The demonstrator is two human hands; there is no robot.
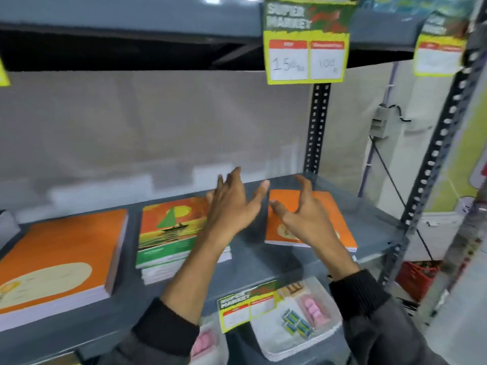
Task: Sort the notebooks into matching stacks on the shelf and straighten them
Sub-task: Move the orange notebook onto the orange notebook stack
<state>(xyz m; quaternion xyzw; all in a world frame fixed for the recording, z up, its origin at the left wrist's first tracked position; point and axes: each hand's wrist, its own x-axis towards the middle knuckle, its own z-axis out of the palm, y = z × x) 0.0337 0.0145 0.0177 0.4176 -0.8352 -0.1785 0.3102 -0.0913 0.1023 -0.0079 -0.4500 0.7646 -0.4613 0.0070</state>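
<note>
Three groups of notebooks lie on the grey shelf (253, 262). A thick orange stack (58, 256) sits at the left. A stack with a green sailboat cover (168, 227) is in the middle. A thin orange notebook pile (340, 230) lies at the right. My left hand (232, 206) hovers with fingers spread over the right edge of the sailboat stack, holding nothing. Above the orange pile at the right, my right hand (303, 214) is open with fingers apart, empty.
A price tag (307, 40) hangs from the shelf above, another (245, 304) from this shelf's front edge. A tray of small items (303, 322) sits on the shelf below. A perforated upright (317, 127) stands behind the right pile. A red crate (416, 280) is low right.
</note>
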